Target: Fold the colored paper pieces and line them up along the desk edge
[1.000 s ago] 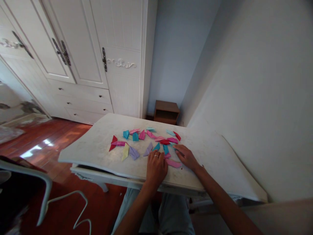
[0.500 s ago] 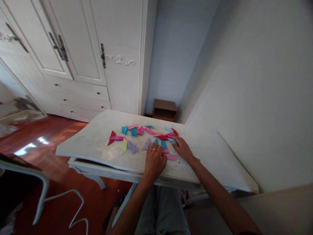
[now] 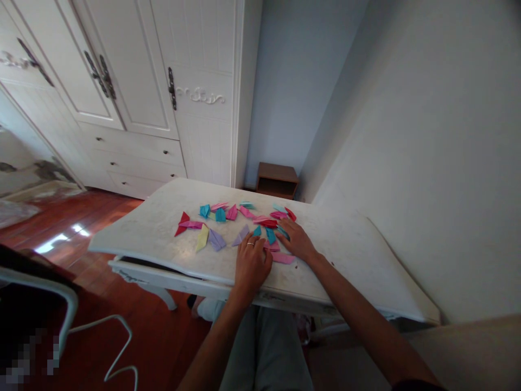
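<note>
Folded paper pieces in pink, red, blue, purple and yellow lie spread over a white table (image 3: 150, 217). My left hand (image 3: 253, 265), with a ring on one finger, rests palm down at the near side of the pieces. Its fingers are slightly bent and apart, close to a blue folded paper piece (image 3: 257, 231) and a purple folded paper piece (image 3: 241, 235). From the right, my right hand (image 3: 299, 241) reaches over a light blue folded paper piece (image 3: 283, 233), which is partly hidden. Its fingers are apart around that piece. Near both hands lies a pink folded paper piece (image 3: 284, 258).
A white wardrobe (image 3: 203, 136) stands behind the table at the left. A small brown cabinet (image 3: 278, 172) is in the far corner. The white wall (image 3: 427, 163) borders the right side. On the left are a chair-like frame (image 3: 73, 309) and a white cable (image 3: 127, 347).
My right hand has moved slightly left and away from me, its fingers spreading around the light blue piece. My left hand stays near the same pieces. The view has shifted a little.
</note>
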`<state>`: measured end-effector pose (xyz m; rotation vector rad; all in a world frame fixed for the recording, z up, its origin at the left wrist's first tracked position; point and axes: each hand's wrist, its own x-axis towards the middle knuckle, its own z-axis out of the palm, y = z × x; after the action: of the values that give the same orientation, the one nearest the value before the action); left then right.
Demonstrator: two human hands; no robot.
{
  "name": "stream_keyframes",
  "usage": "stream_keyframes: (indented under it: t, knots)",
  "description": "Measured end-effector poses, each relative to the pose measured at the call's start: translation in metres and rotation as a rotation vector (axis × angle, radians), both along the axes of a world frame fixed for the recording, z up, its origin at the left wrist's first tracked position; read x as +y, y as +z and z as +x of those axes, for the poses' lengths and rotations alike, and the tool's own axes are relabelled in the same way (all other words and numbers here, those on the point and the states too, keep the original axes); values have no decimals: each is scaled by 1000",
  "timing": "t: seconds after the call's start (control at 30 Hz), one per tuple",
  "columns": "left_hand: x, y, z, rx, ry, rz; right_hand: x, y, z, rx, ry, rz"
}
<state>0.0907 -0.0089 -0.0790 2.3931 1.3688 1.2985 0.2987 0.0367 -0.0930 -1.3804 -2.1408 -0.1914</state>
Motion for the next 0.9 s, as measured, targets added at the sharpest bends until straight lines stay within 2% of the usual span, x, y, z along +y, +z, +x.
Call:
stream_keyframes:
  t: [0.23, 0.5, 0.67, 0.9]
  knots:
    - [-1, 0, 1, 51, -46, 14, 0, 5, -4, -46, 147, -8]
    - [-2, 1, 1, 58, -51, 14, 14, -6, -2, -25, 134, -82]
    - [-3, 0, 2, 89, -53, -10, 17, -11, 0, -7, 100, -79]
    - [-1, -2, 0, 36, -56, -2, 11, -3, 2, 85, 137, -57]
